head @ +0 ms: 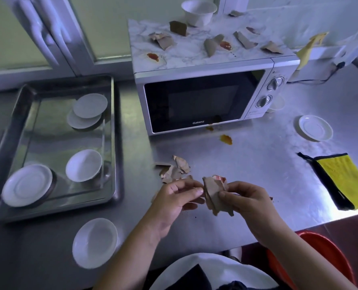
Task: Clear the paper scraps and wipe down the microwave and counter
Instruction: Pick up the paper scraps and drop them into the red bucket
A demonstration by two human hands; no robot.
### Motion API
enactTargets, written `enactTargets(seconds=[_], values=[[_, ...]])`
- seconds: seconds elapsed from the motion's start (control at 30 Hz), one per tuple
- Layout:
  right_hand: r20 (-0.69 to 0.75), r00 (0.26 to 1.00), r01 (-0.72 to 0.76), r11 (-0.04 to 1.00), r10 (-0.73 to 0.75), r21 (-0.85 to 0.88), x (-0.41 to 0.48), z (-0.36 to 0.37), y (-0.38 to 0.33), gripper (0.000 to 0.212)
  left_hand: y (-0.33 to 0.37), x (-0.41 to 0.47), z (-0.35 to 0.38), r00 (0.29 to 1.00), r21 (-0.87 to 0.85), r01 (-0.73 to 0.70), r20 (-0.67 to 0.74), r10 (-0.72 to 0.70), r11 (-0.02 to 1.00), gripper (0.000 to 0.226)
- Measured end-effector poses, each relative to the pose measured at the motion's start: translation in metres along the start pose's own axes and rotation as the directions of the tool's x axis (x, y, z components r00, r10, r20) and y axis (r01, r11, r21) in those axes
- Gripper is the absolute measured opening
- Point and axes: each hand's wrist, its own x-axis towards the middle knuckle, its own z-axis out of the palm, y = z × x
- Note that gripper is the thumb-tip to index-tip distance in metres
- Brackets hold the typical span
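Brown paper bundle (214, 194) gripped above front of bench (268, 164), pinched at left edge by left hand (173, 203) and at right side by right hand (247, 203). Long axis held near-upright, ragged end pointed down toward person. Loose scraps (177, 169) left just behind on bench. Torn pieces (210, 46) scattered atop microwave (205, 97). Yellow cloth (341, 181) laid flat at right.

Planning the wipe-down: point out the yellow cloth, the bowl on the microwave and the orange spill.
Cloth (343, 179): head view, middle of yellow face.
Bowl (199, 17): head view, outer wall.
Spill (226, 139): head view, centre of the blob.
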Motion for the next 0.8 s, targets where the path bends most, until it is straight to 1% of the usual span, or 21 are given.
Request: enactTargets(seconds=[0.03,0.07,0.1,0.13,0.17,0.2,0.23,0.3,0.4,0.47,0.53,0.6,0.63,0.7,0.77,0.8], values=[[-0.020,1.000,0.000,1.000,0.000,-0.001,-0.001,-0.003,0.001,0.006,-0.001,0.004,-0.007,1.000,0.031,-0.001,-0.003,0.001,1.000,0.025],[-0.041,0.999,0.002,1.000,-0.002,0.006,-0.002,-0.006,0.002,0.007,-0.002,0.012,-0.016,0.998,0.091,-0.013,-0.057,0.019,0.996,0.020],[-0.066,0.998,0.004,1.000,-0.002,0.022,-0.004,-0.009,0.002,0.007,-0.004,0.022,-0.027,0.987,0.194,-0.026,-0.153,0.057,0.981,0.014],[-0.092,0.996,0.005,0.999,-0.001,0.039,-0.006,-0.013,0.003,0.009,-0.005,0.033,-0.038,0.960,0.333,-0.019,-0.258,0.110,0.943,0.009],[-0.116,0.993,0.000,0.999,0.006,0.051,-0.009,-0.017,0.004,0.015,-0.007,0.045,-0.049,0.926,0.480,0.011,-0.337,0.172,0.877,0.008],[-0.137,0.990,-0.009,0.998,0.017,0.055,-0.012,-0.020,0.006,0.021,-0.008,0.057,-0.059,0.899,0.609,0.047,-0.371,0.232,0.792,0.010],[-0.158,0.987,-0.020,0.998,0.029,0.057,-0.016,-0.024,0.007,0.027,-0.008,0.069,-0.068,0.889,0.708,0.075,-0.366,0.274,0.702,0.014],[-0.200,0.979,-0.036,0.997,0.048,0.064,-0.022,-0.029,0.011,0.032,-0.011,0.092,-0.080,0.894,0.840,0.107,-0.316,0.318,0.532,0.028],[-0.260,0.963,-0.047,0.995,0.067,0.083,-0.030,-0.035,0.017,0.031,-0.014,0.120,-0.079,0.910,0.937,0.188,-0.279,0.307,0.296,0.047],[-0.290,0.955,-0.044,0.994,0.071,0.101,-0.035,-0.037,0.021,0.028,-0.018,0.132,-0.074,0.919,0.955,0.239,-0.281,0.276,0.177,0.045],[-0.313,0.947,-0.036,0.992,0.073,0.123,-0.039,-0.040,0.025,0.023,-0.020,0.138,-0.072,0.922,0.961,0.253,-0.275,0.272,0.114,0.030],[-0.318,0.945,-0.034,0.990,0.077,0.139,-0.043,-0.043,0.027,0.021,-0.020,0.138,-0.073,0.910,0.953,0.272,-0.300,0.286,0.135,0.013],[-0.318,0.945,-0.035,0.990,0.078,0.139,-0.045,-0.043,0.028,0.021,-0.019,0.137,-0.076,0.900,0.946,0.278,-0.316,0.299,0.166,0.010],[-0.313,0.946,-0.043,0.990,0.082,0.131,-0.048,-0.043,0.029,0.023,-0.017,0.130,-0.081,0.876,0.934,0.261,-0.335,0.346,0.244,0.013],[-0.307,0.947,-0.053,0.989,0.095,0.141,-0.048,-0.043,0.030,0.022,-0.013,0.120,-0.087,0.860,0.906,0.197,-0.343,0.378,0.373,0.014],[-0.304,0.947,-0.055,0.987,0.100,0.151,-0.046,-0.042,0.030,0.021,-0.010,0.115,-0.088,0.863,0.872,0.154,-0.347,0.366,0.465,0.013]])
